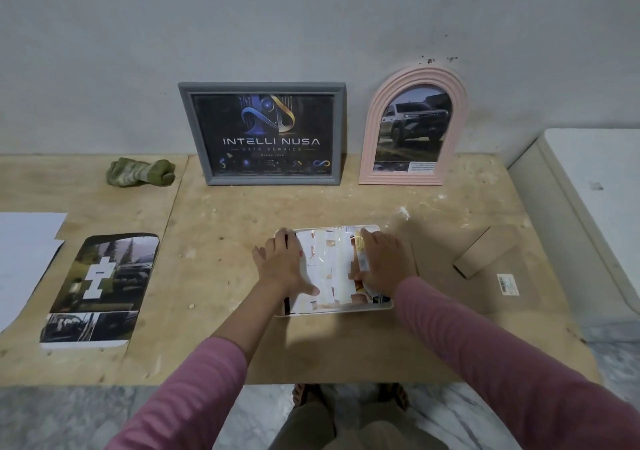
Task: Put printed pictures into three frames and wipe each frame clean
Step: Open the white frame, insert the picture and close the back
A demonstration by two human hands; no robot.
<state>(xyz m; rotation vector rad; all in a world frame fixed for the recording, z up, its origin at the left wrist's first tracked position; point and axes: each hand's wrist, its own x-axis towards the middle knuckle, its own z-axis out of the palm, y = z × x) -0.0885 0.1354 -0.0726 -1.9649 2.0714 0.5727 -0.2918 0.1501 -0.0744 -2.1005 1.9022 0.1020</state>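
A white frame (pixel 334 307) lies face down on the plywood table, its back covered with a picture patched with tape strips. My left hand (pixel 282 264) presses flat on its left side, fingers spread. My right hand (pixel 384 262) rests on its right side, fingers curled over the picture's edge. A grey rectangular frame (pixel 199 131) with a dark "Intelli Nusa" print leans on the wall. Beside it leans a pink arched frame (pixel 372 114) holding a truck picture. A green cloth (pixel 140 172) lies crumpled at the back left.
A loose arched truck print (pixel 100 287) lies at the left, next to white paper sheets (pixel 24 252). A brown backing board with a stand (pixel 485 259) lies right of the white frame. A white cabinet (pixel 588 207) borders the table's right side.
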